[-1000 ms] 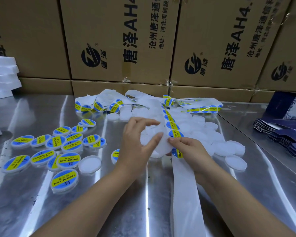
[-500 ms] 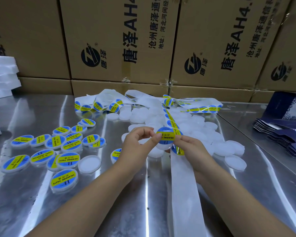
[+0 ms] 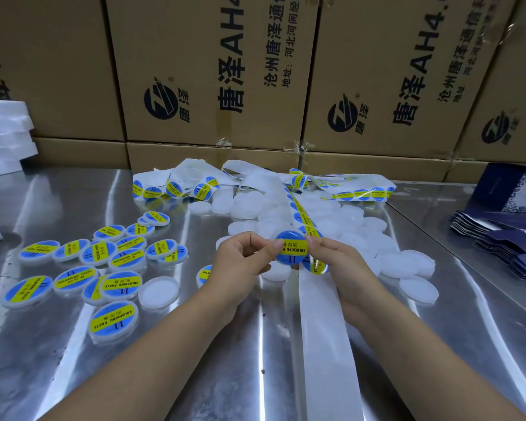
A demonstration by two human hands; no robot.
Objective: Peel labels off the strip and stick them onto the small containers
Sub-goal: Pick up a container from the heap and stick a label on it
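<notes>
A small round white container with a blue and yellow label (image 3: 292,249) on its top is held above the metal table between both hands. My left hand (image 3: 243,258) pinches its left edge with thumb and fingers. My right hand (image 3: 336,262) grips its right edge. The white label strip (image 3: 319,323) runs from under my right hand toward me; its far part (image 3: 301,214) carries blue and yellow labels. Unlabelled white containers (image 3: 340,226) lie in a heap behind my hands. Labelled containers (image 3: 104,262) lie in a group at the left.
Cardboard boxes (image 3: 213,71) form a wall at the back of the shiny table (image 3: 195,360). Tangled strip with labels (image 3: 176,186) lies in front of them. Dark blue folded cartons (image 3: 504,232) are stacked at the right. White foam pieces (image 3: 3,135) sit at the far left.
One second ago my hands were in the heap of plain containers by the strip. Now they hold one container up with a label stuck on top, and my fingers have closed in on its edges.
</notes>
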